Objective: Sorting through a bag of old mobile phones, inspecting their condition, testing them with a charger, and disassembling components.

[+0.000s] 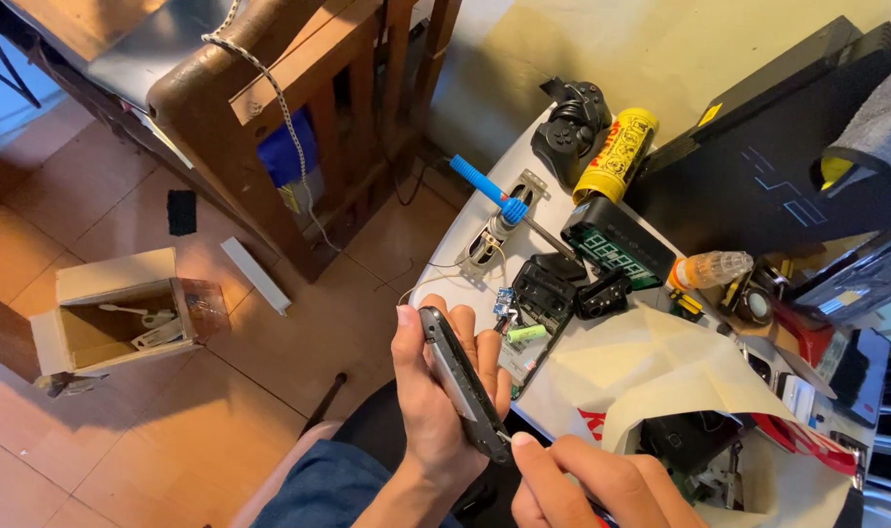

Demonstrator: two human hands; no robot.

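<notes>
My left hand [434,391] grips a slim dark handheld device [463,383] edge-up, thumb along its top end, just off the near edge of the white table [445,256]. My right hand [587,484] pinches a thin tool whose tip meets the device's lower end; the tool itself is mostly hidden by my fingers. A small green circuit piece [526,333] and black plastic parts [548,288] lie on the table just beyond my left hand.
A blue-handled soldering iron [494,192] rests on a stand. Behind it are a black game controller [570,125], a yellow can [616,154], a black console [778,156] and crumpled cream paper [661,367]. A wooden chair [299,108] and an open cardboard box [113,313] stand on the tiled floor.
</notes>
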